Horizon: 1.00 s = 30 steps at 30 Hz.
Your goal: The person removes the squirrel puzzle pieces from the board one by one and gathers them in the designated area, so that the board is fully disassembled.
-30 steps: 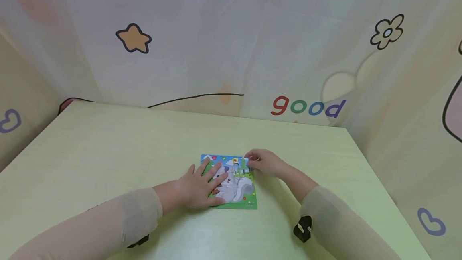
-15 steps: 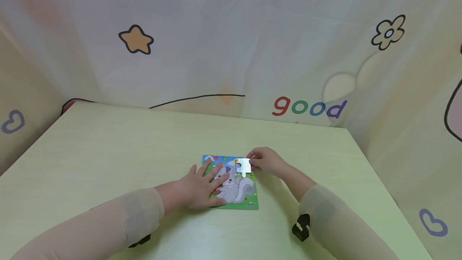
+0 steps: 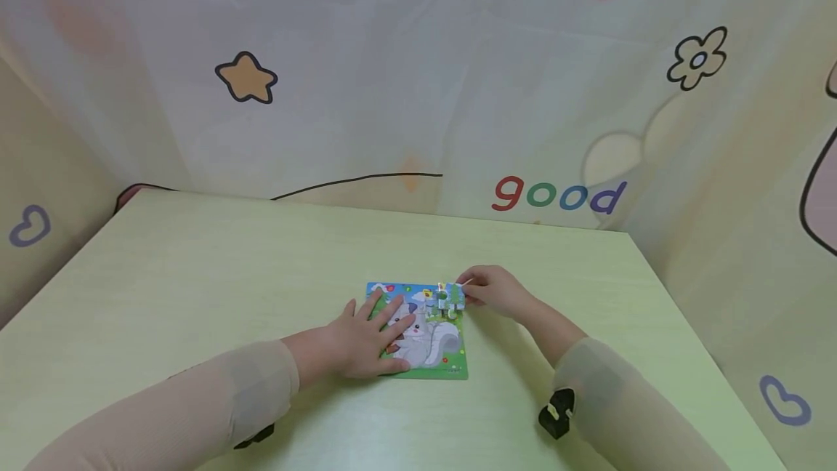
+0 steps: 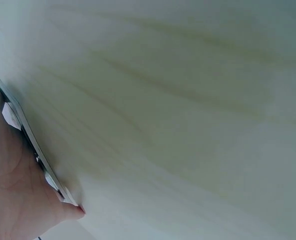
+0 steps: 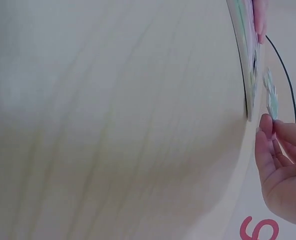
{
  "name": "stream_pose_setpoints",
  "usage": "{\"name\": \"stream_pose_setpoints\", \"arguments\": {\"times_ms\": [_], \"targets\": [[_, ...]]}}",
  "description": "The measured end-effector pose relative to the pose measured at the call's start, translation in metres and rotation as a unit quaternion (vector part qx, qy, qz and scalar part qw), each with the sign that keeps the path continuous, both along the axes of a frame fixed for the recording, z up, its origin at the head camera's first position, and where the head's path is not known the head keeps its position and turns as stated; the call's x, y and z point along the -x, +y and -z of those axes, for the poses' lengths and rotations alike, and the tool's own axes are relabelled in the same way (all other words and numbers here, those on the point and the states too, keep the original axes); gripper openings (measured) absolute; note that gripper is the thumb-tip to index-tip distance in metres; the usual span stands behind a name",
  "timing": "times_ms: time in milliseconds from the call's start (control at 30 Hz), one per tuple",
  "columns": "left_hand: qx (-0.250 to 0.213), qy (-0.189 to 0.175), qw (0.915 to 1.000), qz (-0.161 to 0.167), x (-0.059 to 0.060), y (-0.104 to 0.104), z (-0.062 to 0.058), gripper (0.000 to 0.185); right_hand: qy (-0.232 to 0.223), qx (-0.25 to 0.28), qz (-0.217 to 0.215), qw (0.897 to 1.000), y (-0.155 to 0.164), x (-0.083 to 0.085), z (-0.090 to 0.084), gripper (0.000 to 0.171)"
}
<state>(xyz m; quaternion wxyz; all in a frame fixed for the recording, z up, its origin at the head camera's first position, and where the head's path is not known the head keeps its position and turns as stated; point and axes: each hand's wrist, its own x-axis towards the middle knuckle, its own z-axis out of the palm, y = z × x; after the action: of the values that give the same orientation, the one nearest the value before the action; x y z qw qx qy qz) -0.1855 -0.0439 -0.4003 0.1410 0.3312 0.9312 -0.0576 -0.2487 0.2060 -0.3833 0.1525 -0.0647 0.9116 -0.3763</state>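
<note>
A small jigsaw puzzle with a grey-white squirrel on a blue and green scene lies flat on the table. My left hand rests on its left part, fingers spread, covering some of the picture. At the upper right corner my right hand pinches a jigsaw piece printed with green and blue. In the right wrist view, thumb and finger hold that piece by its edge, raised off the puzzle board. The left wrist view catches the board's edge under the left palm.
The pale wood-grain table spreads around the puzzle on every side. Behind it hangs a printed curtain with a star, a flower and the word "good". Similar printed cloth stands at both sides.
The right hand has moved slightly right, lifting the piece off the puzzle's corner. The piece has tilted, its glare from half a second ago now gone. The left hand stays in place.
</note>
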Motion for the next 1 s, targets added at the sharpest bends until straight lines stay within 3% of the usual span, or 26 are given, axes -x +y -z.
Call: {"name": "stream_pose_setpoints", "arguments": {"times_ms": [1000], "targets": [[-0.013,0.002,0.9999,0.004,-0.001,-0.003,0.000,0.074,0.020,0.023,0.011,0.999,0.054,-0.007,-0.011,0.020]]}}
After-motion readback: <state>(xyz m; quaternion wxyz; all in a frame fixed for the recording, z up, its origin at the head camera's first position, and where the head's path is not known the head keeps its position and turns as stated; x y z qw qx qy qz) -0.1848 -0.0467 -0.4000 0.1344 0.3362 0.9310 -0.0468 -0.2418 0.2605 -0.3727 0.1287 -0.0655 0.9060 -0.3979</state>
